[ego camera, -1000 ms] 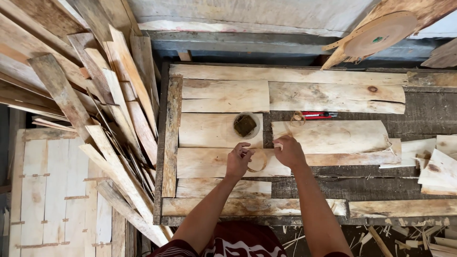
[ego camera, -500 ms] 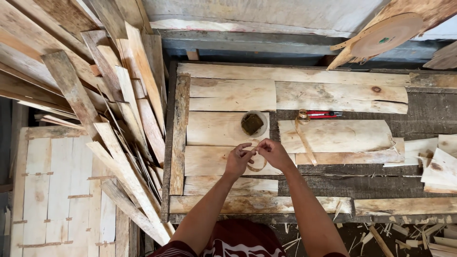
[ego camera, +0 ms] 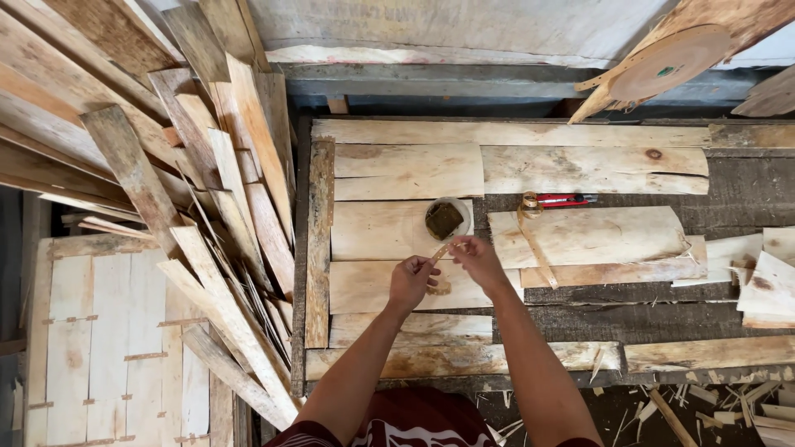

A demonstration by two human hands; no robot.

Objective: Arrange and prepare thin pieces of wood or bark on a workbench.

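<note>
Pinched between left hand (ego camera: 411, 280) and right hand (ego camera: 474, 257), a thin pale wooden strip (ego camera: 439, 251) is held above the plank-covered workbench (ego camera: 530, 319), near a small round bowl (ego camera: 447, 219)

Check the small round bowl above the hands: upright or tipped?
Upright. The bowl sits on a board with its rim facing up and dark contents visible inside.

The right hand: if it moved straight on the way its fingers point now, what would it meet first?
Probably the small round bowl of dark stuff, just past the thin strip pinched by the right hand and left hand; height above the boards is unclear.
</note>
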